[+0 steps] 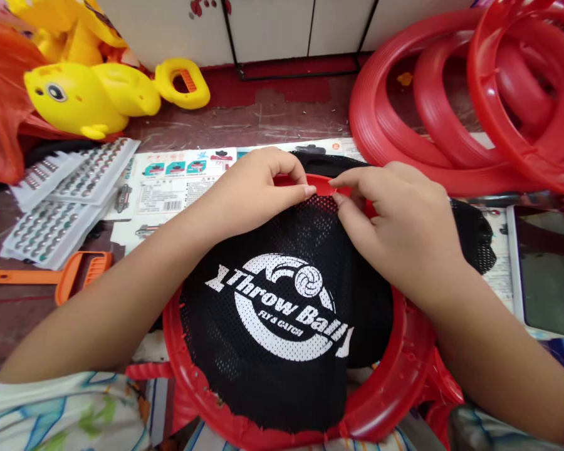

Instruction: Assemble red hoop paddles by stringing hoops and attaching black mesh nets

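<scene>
The person I'm watching wears a loose top, its left sleeve off-white and splashed with wavy blue outlines, leafy green patches and a brownish-orange bit near the hem. The right sleeve, mostly cut off from view, shows similar blue strokes on pale cloth. Both sleeves stop short of the bare forearms; the left hand and right hand are bare too.

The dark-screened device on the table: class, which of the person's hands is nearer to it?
The right hand. It is at the far edge of the red ring, left of the device; the left hand is at that edge, farther left.
</scene>
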Demonstrator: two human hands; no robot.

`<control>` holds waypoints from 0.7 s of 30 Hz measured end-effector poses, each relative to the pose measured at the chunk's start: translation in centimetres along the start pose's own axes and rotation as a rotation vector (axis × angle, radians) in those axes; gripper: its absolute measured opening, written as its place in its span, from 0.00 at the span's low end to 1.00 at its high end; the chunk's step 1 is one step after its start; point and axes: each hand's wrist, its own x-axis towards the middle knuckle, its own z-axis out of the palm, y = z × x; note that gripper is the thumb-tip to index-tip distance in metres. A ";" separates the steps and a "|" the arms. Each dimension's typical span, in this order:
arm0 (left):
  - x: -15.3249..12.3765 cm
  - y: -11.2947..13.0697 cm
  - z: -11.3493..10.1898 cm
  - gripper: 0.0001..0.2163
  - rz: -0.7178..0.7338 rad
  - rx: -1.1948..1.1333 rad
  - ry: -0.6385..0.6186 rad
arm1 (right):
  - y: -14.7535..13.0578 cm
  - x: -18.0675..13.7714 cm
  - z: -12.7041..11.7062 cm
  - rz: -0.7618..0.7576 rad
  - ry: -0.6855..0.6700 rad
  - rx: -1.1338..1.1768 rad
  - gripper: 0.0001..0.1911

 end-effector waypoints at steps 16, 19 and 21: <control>-0.2 0.4 -0.6 0.07 0.049 0.188 -0.021 | -0.4 -0.5 -1.5 -0.028 -0.046 0.043 0.06; -0.2 0.6 -2.2 0.08 0.041 0.249 -0.081 | -0.4 -1.0 -2.9 -0.055 -0.073 0.083 0.10; -0.3 0.7 -3.4 0.08 0.036 0.290 -0.128 | -0.4 -1.5 -3.6 -0.080 -0.182 0.054 0.12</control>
